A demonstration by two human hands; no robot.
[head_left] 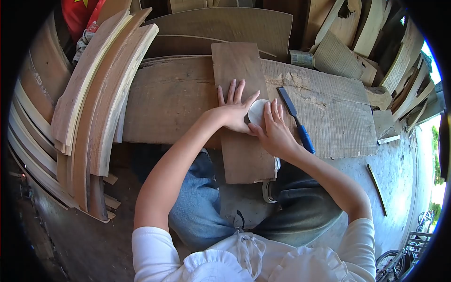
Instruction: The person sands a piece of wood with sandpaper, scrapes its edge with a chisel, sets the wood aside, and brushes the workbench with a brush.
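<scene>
A brown board (pixel 244 160) lies lengthwise across a wider wooden plank (pixel 164 101). My left hand (pixel 233 110) rests flat on the board with its fingers spread, its thumb by a round pale disc (pixel 256 112). On the disc's right side, the fingers of my right hand (pixel 274 127) press down, stretched out over its edge. The two hands nearly meet at the disc's lower edge. Just right of the board lies a chisel (pixel 297 120) with a blue handle and dark flat blade, touched by neither hand.
Curved boards (pixel 101 98) are stacked at the left. Behind the plank stands a large curved panel (pixel 225 28) beside a tin can (pixel 302 59). Wood offcuts (pixel 338 56) pile up at the right back. A thin dark strip (pixel 377 189) lies on the floor at the right, with a bicycle (pixel 392 263) beyond.
</scene>
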